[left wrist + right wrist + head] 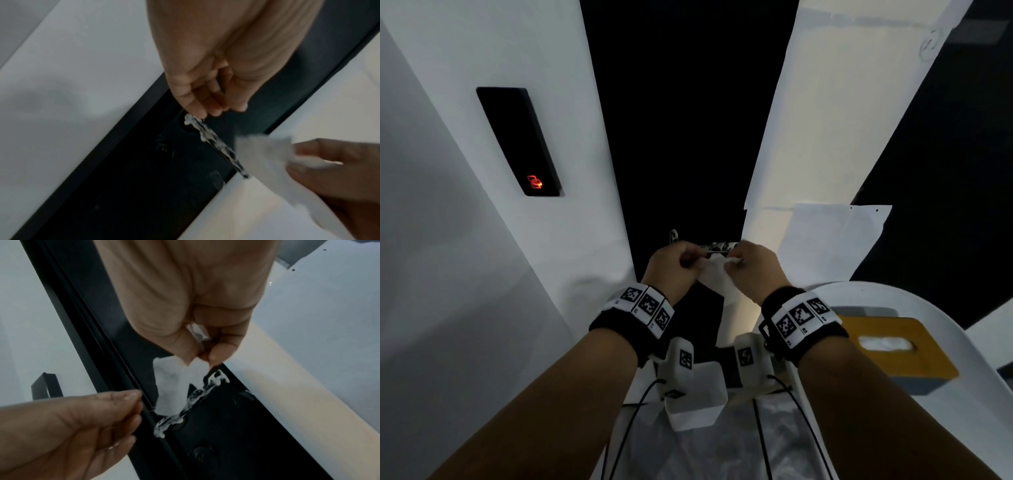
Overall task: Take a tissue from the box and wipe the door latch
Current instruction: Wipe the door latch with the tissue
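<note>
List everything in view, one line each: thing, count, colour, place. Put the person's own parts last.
door latch: one, dark metal smeared with white, on the black door between the hands
tissue: one, white, lying against the latch
tissue box: one, yellow-brown top, on the table, lower right
table: one, white, rounded, right
card reader: one, black with red light, on the left white wall
paper sheet: one, white, right of the door
wrist bands: two, black with white marker tags
left hand: one, fingers curled, by the latch's left end
right hand: one, pinches the tissue
</note>
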The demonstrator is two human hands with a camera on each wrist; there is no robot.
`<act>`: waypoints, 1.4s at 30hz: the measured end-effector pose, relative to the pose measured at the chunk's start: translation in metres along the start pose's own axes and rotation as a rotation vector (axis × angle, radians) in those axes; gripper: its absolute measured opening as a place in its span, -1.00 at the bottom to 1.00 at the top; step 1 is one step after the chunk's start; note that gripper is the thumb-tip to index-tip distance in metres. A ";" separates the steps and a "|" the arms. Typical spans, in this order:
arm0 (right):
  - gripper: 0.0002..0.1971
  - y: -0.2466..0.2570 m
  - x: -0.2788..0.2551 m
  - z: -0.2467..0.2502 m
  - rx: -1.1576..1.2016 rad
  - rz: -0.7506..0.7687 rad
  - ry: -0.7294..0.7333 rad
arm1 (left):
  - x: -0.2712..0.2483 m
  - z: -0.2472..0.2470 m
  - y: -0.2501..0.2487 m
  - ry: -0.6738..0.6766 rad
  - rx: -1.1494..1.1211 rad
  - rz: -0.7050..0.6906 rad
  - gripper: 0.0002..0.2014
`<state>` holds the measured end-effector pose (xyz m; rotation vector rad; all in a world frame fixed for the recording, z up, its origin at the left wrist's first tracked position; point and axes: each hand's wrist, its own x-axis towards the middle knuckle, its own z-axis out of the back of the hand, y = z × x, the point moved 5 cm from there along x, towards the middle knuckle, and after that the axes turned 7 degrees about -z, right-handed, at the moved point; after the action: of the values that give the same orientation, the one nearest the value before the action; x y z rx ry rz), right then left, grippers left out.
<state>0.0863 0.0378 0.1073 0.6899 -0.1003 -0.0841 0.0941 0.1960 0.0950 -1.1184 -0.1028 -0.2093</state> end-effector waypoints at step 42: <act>-0.84 -0.014 0.057 -0.018 -0.168 0.169 -0.035 | 0.053 0.083 0.018 -0.552 0.406 0.005 -0.66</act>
<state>0.1444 0.0322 0.0882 0.5105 -0.1824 0.0575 0.1514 0.2720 0.1248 -0.7444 -0.6073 0.1280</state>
